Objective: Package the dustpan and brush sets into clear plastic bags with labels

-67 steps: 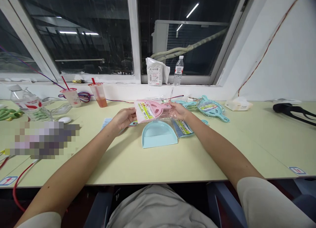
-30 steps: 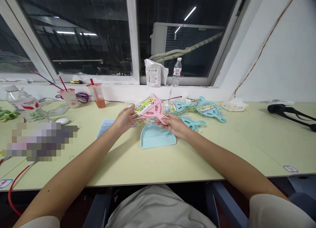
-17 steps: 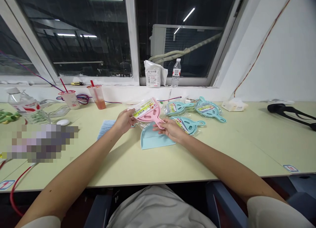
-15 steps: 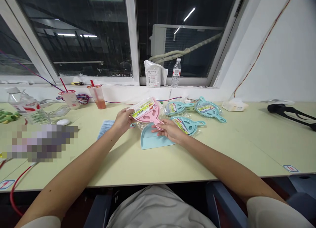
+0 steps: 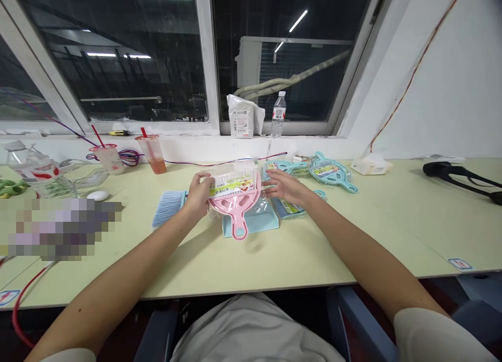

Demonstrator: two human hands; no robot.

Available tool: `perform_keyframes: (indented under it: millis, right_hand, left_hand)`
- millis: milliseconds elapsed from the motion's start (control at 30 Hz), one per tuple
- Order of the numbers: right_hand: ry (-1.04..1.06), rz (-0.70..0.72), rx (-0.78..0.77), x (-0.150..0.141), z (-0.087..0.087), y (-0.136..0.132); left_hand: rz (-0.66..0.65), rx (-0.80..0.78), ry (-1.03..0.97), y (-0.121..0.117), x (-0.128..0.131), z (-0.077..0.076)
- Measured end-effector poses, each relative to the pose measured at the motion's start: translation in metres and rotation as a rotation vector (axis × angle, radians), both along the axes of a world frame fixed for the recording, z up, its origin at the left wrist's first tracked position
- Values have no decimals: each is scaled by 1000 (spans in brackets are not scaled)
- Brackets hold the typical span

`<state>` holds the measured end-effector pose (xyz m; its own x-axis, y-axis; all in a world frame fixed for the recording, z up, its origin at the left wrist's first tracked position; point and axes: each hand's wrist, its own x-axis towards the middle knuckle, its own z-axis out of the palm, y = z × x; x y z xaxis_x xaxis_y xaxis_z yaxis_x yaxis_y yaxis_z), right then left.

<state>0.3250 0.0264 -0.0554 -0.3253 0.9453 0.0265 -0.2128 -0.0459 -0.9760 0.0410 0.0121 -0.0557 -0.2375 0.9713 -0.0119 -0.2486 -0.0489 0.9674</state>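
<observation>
My left hand is shut on a pink plastic dustpan, still in clear wrap with a paper label across its top. The dustpan lies flat, handle towards me, over a pale blue dustpan that is mostly hidden beneath it. My right hand is apart from it, fingers spread and holding nothing, just above a labelled card. Nearest that hand is a wrapped teal dustpan. A blue-bristled hand brush lies to the left of my left hand.
Another wrapped teal dustpan lies at the back right, near a tissue pack. Plastic cups, a bottle and wires line the back left. A black strap lies at the right. The desk's front edge runs close to me.
The pink dustpan has swung down flat onto the pale blue one, handle now towards me. My right hand has let go of it and moved right. The blue brush is now fully visible.
</observation>
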Motion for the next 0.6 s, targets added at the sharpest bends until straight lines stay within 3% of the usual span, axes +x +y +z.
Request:
perform_keyframes:
  millis: [100,233,433,600]
  right_hand:
    - [64,39,61,-10,-6,-3]
    - [-37,-28,145,-10,-11,-1]
    - [-270,-99,225,-5,-26,9]
    - [-470,-187,490,-5,-41,19]
  left_hand:
    - [-68,11,-1,-9,14,-4]
    - [-161,93,59,-9,17,-13]
    - [-173,321,434,7,2,-29]
    - [-230,566,751,14,-11,-30]
